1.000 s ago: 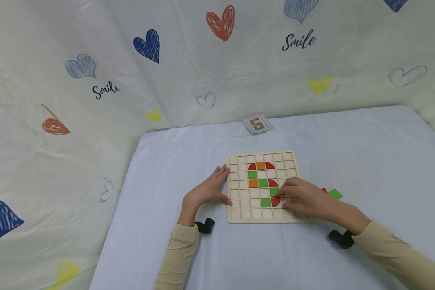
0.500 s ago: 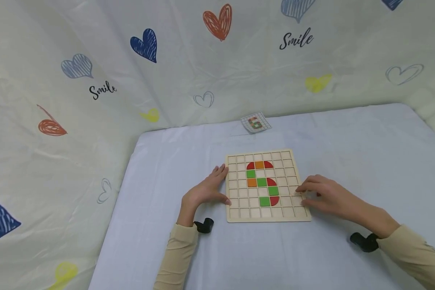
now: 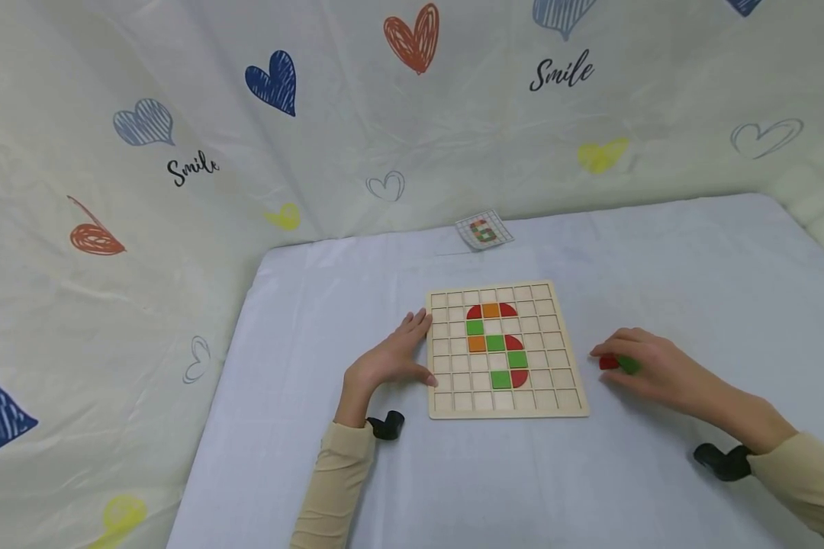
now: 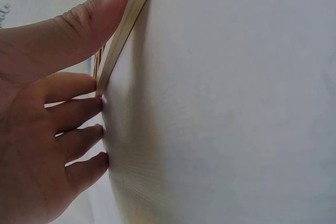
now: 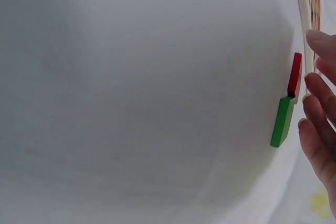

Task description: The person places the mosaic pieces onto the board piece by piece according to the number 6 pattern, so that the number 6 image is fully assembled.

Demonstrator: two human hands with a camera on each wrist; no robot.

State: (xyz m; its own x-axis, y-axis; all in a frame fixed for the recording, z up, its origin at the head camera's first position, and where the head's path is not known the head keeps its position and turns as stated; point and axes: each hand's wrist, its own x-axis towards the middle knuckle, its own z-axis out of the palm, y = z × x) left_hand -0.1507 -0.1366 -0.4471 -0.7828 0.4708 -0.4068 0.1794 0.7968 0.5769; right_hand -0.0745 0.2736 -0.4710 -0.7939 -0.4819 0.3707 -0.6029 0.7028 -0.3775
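My left hand (image 3: 390,361) rests at the left edge of the wooden grid board (image 3: 451,395), its thumb and fingertips against the rim; the left wrist view shows the thumb (image 4: 86,27) lying along that rim. Red, orange and green tiles sit in the board's cells, laid out in a curving figure. Right of the board my right hand (image 3: 652,367) hovers over a loose red tile (image 3: 608,363) and a loose green tile (image 3: 628,364). In the right wrist view, both tiles lie on the cloth a little apart from the fingertips, which hold nothing.
A small pattern card (image 3: 484,231) with a coloured grid figure lies at the table's far edge. White cloth (image 3: 508,473) covers the table. Behind it hangs a pale curtain (image 3: 336,130) printed with hearts.
My right hand has moved right, from the tiles on the board to the loose red and green tiles, leaving the placed ones uncovered. The left hand has stayed at the board's edge.
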